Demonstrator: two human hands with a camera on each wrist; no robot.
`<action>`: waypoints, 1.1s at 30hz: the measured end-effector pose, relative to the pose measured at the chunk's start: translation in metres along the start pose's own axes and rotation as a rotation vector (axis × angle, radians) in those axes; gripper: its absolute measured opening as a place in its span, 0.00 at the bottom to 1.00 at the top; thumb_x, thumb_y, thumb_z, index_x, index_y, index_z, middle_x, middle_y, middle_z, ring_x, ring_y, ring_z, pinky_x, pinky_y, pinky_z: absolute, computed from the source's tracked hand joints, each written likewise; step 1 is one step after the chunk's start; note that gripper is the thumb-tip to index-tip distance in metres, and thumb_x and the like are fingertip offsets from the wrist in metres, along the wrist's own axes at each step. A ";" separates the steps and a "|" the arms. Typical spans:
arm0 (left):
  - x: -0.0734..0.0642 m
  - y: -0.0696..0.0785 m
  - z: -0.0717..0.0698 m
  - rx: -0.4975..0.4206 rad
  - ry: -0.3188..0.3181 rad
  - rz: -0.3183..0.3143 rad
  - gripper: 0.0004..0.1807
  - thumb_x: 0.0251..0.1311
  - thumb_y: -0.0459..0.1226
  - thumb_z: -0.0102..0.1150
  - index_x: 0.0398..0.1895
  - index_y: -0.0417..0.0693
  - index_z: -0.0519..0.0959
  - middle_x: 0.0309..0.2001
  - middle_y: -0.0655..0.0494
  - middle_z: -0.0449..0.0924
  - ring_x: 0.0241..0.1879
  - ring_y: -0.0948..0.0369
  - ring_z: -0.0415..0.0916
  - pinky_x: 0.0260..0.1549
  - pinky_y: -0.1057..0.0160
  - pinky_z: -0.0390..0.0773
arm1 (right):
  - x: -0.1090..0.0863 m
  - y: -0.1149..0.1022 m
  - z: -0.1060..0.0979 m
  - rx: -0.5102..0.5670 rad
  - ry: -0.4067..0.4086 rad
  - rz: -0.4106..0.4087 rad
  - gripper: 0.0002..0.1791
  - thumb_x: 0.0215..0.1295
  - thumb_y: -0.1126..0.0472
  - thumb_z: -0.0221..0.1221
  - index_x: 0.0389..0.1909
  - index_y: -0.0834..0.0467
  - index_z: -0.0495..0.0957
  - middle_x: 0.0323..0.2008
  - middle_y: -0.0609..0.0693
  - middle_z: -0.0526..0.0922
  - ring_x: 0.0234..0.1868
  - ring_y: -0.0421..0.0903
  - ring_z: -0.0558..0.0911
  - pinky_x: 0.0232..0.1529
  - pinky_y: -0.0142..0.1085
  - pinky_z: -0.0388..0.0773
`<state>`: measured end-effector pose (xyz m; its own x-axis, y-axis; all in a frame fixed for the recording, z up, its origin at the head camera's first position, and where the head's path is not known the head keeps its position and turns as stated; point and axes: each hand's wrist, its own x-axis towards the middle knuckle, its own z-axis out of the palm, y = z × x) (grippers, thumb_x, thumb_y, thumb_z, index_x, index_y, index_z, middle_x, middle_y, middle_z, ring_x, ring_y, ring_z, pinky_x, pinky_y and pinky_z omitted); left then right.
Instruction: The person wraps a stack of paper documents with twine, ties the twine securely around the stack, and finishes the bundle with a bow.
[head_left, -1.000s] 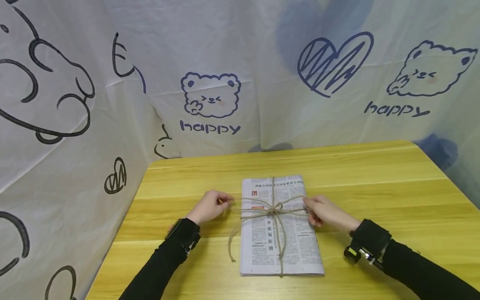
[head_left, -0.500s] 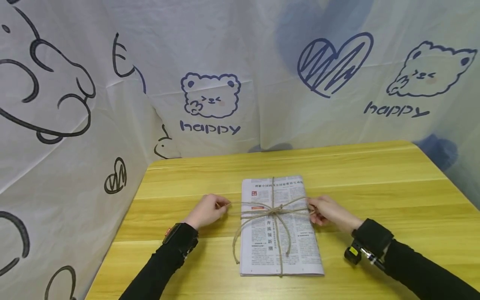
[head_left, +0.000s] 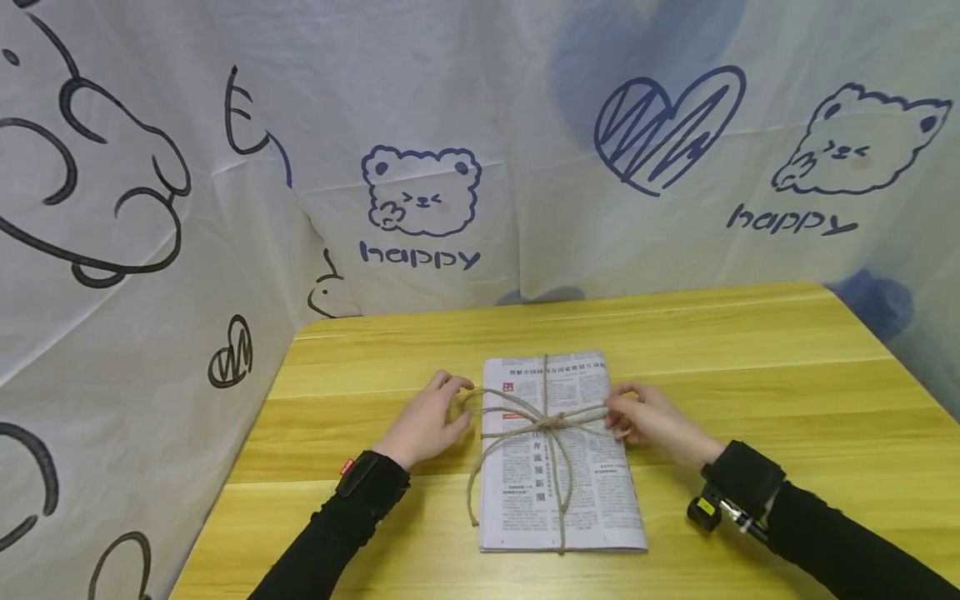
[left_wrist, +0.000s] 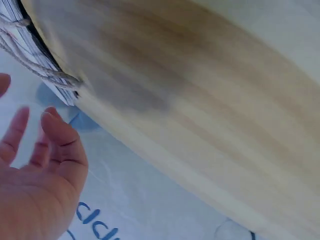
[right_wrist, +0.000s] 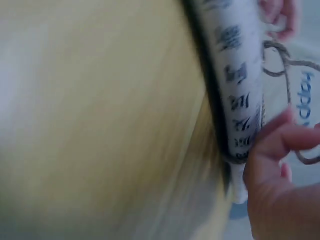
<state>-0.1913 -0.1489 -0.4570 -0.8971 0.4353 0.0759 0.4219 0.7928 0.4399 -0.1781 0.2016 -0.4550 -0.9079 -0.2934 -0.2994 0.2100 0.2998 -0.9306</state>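
Observation:
A folded newspaper bundle (head_left: 517, 517) lies on the table, tied both ways with twine (head_left: 553, 423). The knot is a bow near its middle, with loops to the sides and loose ends trailing toward the near edge. My left hand (head_left: 423, 421) is at the bundle's left side, thumb and fingers spread apart beside a loop. In the left wrist view, nothing lies between the fingers of that left hand (left_wrist: 45, 175). At the right edge, my right hand (head_left: 648, 421) pinches a bow loop with curled fingers. The right wrist view shows this right hand (right_wrist: 280, 175) against the bundle's edge.
The wood-grain table (head_left: 787, 375) extends on both sides of the bundle. White cloth (head_left: 555, 225) with drawn bears and hearts hangs behind it and along the left. Both wrists carry black bands, with a small device (head_left: 705, 508) on the right one.
My left hand has let go of the twine loop, its fingers spreading as it shifts slightly right. My right hand has moved slightly left, and the loops look slacker. The bundle stays in place.

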 end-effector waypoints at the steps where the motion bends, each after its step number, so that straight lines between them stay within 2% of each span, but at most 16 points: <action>1: 0.000 0.002 0.000 0.016 0.002 0.021 0.20 0.68 0.39 0.61 0.61 0.45 0.76 0.53 0.47 0.76 0.38 0.59 0.73 0.41 0.58 0.76 | -0.002 -0.001 0.002 -0.053 0.031 -0.032 0.23 0.76 0.57 0.51 0.60 0.70 0.61 0.37 0.53 0.79 0.32 0.42 0.77 0.30 0.32 0.75; 5: 0.002 0.006 0.004 0.082 -0.007 0.099 0.15 0.68 0.40 0.63 0.54 0.45 0.81 0.49 0.50 0.80 0.43 0.58 0.76 0.46 0.57 0.78 | -0.010 -0.001 0.009 -0.299 0.189 -0.234 0.24 0.73 0.59 0.56 0.59 0.69 0.61 0.37 0.55 0.69 0.32 0.43 0.70 0.30 0.32 0.69; 7: 0.005 0.007 0.007 0.108 -0.015 0.113 0.14 0.68 0.40 0.63 0.53 0.46 0.82 0.49 0.51 0.81 0.46 0.56 0.77 0.49 0.57 0.79 | -0.013 -0.001 0.013 -0.446 0.288 -0.401 0.20 0.70 0.63 0.59 0.56 0.66 0.64 0.35 0.53 0.66 0.31 0.42 0.66 0.31 0.31 0.65; 9: 0.007 0.008 0.009 0.128 -0.016 0.125 0.12 0.68 0.40 0.63 0.51 0.46 0.83 0.48 0.51 0.81 0.47 0.55 0.78 0.50 0.56 0.79 | -0.015 -0.001 0.019 -0.581 0.362 -0.592 0.17 0.65 0.66 0.61 0.51 0.64 0.69 0.33 0.51 0.67 0.31 0.42 0.66 0.32 0.30 0.64; 11: 0.009 0.009 0.011 0.146 -0.012 0.138 0.11 0.68 0.40 0.64 0.49 0.47 0.83 0.47 0.52 0.82 0.46 0.55 0.78 0.50 0.56 0.78 | -0.017 -0.001 0.026 -0.711 0.364 -0.768 0.14 0.60 0.67 0.64 0.46 0.61 0.74 0.34 0.50 0.71 0.32 0.41 0.71 0.34 0.29 0.70; 13: 0.011 0.009 0.012 0.164 -0.005 0.153 0.10 0.67 0.40 0.64 0.47 0.47 0.84 0.45 0.53 0.83 0.44 0.56 0.77 0.47 0.57 0.78 | -0.020 -0.003 0.034 -0.805 0.268 -0.882 0.12 0.59 0.66 0.66 0.42 0.57 0.77 0.35 0.47 0.76 0.33 0.39 0.75 0.35 0.29 0.74; 14: 0.012 0.009 0.013 0.171 -0.001 0.158 0.09 0.67 0.39 0.64 0.47 0.47 0.84 0.44 0.53 0.83 0.43 0.57 0.77 0.46 0.57 0.78 | -0.021 -0.003 0.038 -0.837 0.197 -0.899 0.10 0.59 0.65 0.67 0.40 0.55 0.79 0.35 0.46 0.78 0.32 0.38 0.76 0.34 0.29 0.75; 15: 0.013 0.009 0.013 0.177 0.002 0.162 0.09 0.67 0.39 0.64 0.46 0.48 0.84 0.44 0.54 0.83 0.42 0.57 0.77 0.46 0.58 0.78 | -0.022 -0.004 0.043 -0.867 0.127 -0.891 0.08 0.60 0.63 0.68 0.38 0.53 0.79 0.34 0.44 0.80 0.31 0.36 0.76 0.33 0.28 0.75; 17: 0.015 0.009 0.015 0.186 0.003 0.164 0.07 0.67 0.39 0.64 0.45 0.48 0.85 0.42 0.55 0.84 0.41 0.58 0.78 0.45 0.59 0.78 | -0.024 -0.004 0.051 -0.914 0.016 -0.824 0.07 0.62 0.58 0.68 0.34 0.50 0.79 0.31 0.41 0.79 0.28 0.32 0.73 0.30 0.26 0.72; 19: 0.017 0.010 0.016 0.187 0.003 0.165 0.06 0.67 0.39 0.64 0.44 0.49 0.85 0.41 0.56 0.85 0.41 0.59 0.78 0.45 0.59 0.78 | -0.025 -0.005 0.058 -0.945 -0.029 -0.733 0.10 0.62 0.54 0.69 0.30 0.49 0.77 0.27 0.41 0.77 0.25 0.31 0.69 0.27 0.25 0.67; 23: 0.020 0.011 0.017 0.186 -0.002 0.165 0.05 0.66 0.40 0.65 0.40 0.50 0.85 0.38 0.57 0.86 0.39 0.60 0.78 0.44 0.60 0.78 | -0.026 -0.005 0.067 -0.985 0.006 -0.628 0.16 0.58 0.54 0.71 0.25 0.49 0.72 0.22 0.39 0.71 0.23 0.32 0.65 0.26 0.26 0.63; 29: 0.021 0.011 0.019 0.186 0.010 0.166 0.05 0.65 0.41 0.66 0.36 0.51 0.84 0.35 0.59 0.87 0.35 0.62 0.77 0.41 0.61 0.77 | -0.028 -0.003 0.074 -0.924 0.043 -0.589 0.16 0.52 0.71 0.66 0.24 0.51 0.68 0.19 0.39 0.66 0.21 0.34 0.63 0.24 0.26 0.62; 33: 0.018 0.009 0.019 0.185 0.026 0.193 0.04 0.66 0.41 0.66 0.34 0.51 0.84 0.33 0.60 0.86 0.34 0.61 0.79 0.41 0.59 0.78 | -0.031 -0.005 0.071 -0.907 0.023 -0.563 0.17 0.47 0.76 0.63 0.25 0.53 0.68 0.19 0.39 0.63 0.21 0.35 0.62 0.23 0.26 0.61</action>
<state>-0.2015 -0.1262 -0.4690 -0.8000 0.5764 0.1667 0.5998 0.7621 0.2438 -0.1250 0.1449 -0.4564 -0.7985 -0.5860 0.1377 -0.5817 0.6924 -0.4268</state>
